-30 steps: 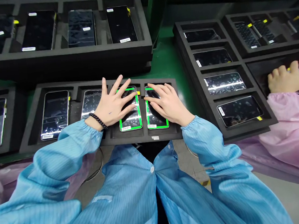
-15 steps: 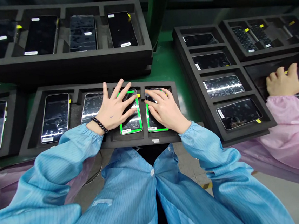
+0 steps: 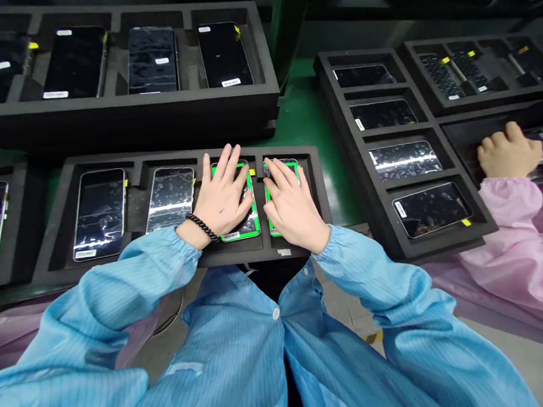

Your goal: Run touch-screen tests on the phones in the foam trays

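Left hand [image 3: 223,198] flat, fingers together, palm on the third phone [image 3: 248,223] in the foam tray [image 3: 175,154]. Right hand [image 3: 291,205] likewise on the fourth phone [image 3: 272,226], at the tray's right end. Both phones lie screen-up, long axis near-to-far. Earlier the left fingers were fanned wide.

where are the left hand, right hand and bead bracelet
left hand [image 3: 223,198]: head view, back of the hand
right hand [image 3: 292,206]: head view, back of the hand
bead bracelet [image 3: 201,227]: head view, beads atop the wrist
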{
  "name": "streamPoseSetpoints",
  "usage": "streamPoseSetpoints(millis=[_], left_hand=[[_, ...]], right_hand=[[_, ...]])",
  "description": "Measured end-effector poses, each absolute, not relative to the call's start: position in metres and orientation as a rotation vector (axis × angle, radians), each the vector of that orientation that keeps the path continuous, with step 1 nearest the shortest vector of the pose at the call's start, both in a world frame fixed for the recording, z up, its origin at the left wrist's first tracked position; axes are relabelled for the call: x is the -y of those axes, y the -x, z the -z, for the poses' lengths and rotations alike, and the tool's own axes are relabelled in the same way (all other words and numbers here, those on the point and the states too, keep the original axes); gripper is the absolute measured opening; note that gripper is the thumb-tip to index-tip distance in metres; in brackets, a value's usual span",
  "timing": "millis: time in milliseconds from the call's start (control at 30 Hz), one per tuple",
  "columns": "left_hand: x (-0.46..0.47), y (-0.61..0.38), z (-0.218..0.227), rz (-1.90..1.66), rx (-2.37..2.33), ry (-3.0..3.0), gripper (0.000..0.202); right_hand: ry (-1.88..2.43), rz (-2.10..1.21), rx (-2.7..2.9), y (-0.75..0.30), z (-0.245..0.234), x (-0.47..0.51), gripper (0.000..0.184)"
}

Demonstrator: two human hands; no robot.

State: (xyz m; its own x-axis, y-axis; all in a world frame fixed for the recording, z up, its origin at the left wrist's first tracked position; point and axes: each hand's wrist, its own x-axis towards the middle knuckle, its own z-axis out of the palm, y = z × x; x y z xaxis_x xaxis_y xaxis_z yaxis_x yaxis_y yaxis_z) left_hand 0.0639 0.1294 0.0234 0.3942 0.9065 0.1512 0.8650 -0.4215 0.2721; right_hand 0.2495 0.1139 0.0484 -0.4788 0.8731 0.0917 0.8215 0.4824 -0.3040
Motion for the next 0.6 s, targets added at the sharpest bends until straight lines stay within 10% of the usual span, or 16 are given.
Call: streamPoseSetpoints(millis=[600], left_hand=[[-0.134,-0.046,-0.049,-0.642,-1.718,-2.291,0.058]], right_hand=[[1.414,-0.265,2.45,-0.273,-0.064,-0.141,0.053]])
